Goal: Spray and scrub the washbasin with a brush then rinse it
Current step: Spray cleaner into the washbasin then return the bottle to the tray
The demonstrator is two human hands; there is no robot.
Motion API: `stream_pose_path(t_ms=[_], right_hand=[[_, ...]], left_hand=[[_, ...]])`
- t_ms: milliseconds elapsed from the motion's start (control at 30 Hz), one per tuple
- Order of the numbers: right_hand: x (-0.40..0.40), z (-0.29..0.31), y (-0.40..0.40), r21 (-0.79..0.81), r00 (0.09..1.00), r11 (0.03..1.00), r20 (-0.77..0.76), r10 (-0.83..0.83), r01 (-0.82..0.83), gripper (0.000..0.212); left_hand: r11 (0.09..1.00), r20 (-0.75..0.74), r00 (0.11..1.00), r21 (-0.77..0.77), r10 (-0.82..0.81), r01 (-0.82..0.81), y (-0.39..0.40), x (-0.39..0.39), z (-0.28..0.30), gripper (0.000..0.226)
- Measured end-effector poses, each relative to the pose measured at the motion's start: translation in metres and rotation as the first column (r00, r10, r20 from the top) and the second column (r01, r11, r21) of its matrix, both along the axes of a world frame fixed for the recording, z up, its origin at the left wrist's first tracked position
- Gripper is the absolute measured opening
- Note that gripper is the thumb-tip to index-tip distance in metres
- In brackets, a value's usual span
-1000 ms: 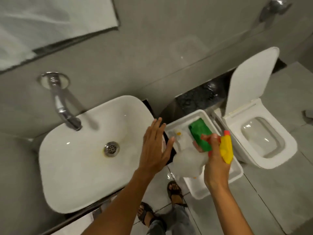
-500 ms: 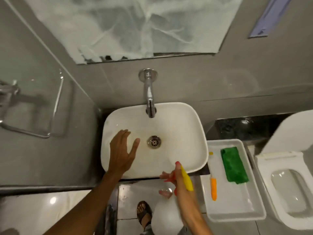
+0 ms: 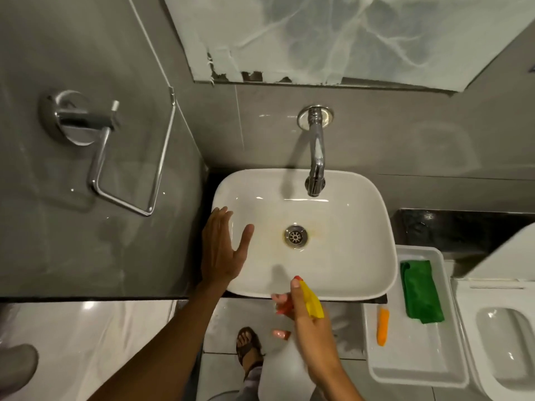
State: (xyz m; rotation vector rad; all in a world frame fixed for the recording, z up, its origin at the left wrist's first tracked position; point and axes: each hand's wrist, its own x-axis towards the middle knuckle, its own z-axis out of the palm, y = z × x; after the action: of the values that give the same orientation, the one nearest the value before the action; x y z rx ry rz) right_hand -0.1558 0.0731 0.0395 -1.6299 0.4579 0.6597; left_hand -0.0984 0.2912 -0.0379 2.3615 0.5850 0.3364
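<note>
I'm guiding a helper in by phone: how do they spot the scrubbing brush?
Find the white washbasin under the chrome tap. Directly right of it, lower down, lies a white tray beside the toilet. The brush is the slim orange-handled item along the tray's left side, unlike the flat green cloth next to it.

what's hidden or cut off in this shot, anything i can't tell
Head view only:
- Spray bottle: its trigger hides behind the right hand; its base runs off the bottom edge.
- Toilet: cut by the right edge.
- Orange-handled brush in the tray: bristles too pale to make out.
- Mirror: smeared, reflection unreadable.
</note>
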Motion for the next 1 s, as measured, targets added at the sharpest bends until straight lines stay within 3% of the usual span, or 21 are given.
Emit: stream_pose_path(t_ms=[200, 367, 500, 667, 833, 1000], right_hand=[[0.023, 0.022, -0.004, 0.033, 0.988, 0.989, 0.054, -0.147, 0.145, 0.038], [0.041, 0.037, -0.030, 0.016, 0.975, 0.979, 0.082, -0.204, 0.204, 0.054], [0.044, 0.039, -0.061, 0.000, 0.941, 0.947, 0.111, -0.318, 0.320, 0.051], [0.030, 0.036, -0.093, -0.033, 0.941, 0.953, 0.166, -0.293, 0.303, 0.052], [0.006, 0.028, -0.102, -0.031, 0.956, 0.959, 0.101, -0.276, 0.281, 0.059], [-0.018, 0.023, -0.080, -0.058, 0.972, 0.971, 0.045, -0.229, 0.232, 0.053]], left_hand=[[0.999, 0.015, 1.000, 0.050, 0.005, -0.005, 0.001, 0.000, 0.000, 0.087], [0.998, -0.001, 1.000, 0.064, -0.009, 0.009, 0.003, 0.001, 0.000, 0.084], [0.997, 0.004, 1.000, 0.075, -0.020, 0.020, 0.004, 0.001, -0.001, 0.083], [0.996, 0.016, 0.999, 0.085, -0.036, 0.035, 0.006, 0.001, -0.002, 0.080], [0.996, 0.058, 0.997, 0.078, -0.044, 0.039, 0.007, 0.001, -0.006, 0.073], [0.999, 0.061, 0.997, 0.026, -0.042, 0.040, 0.007, 0.000, -0.005, 0.073]])
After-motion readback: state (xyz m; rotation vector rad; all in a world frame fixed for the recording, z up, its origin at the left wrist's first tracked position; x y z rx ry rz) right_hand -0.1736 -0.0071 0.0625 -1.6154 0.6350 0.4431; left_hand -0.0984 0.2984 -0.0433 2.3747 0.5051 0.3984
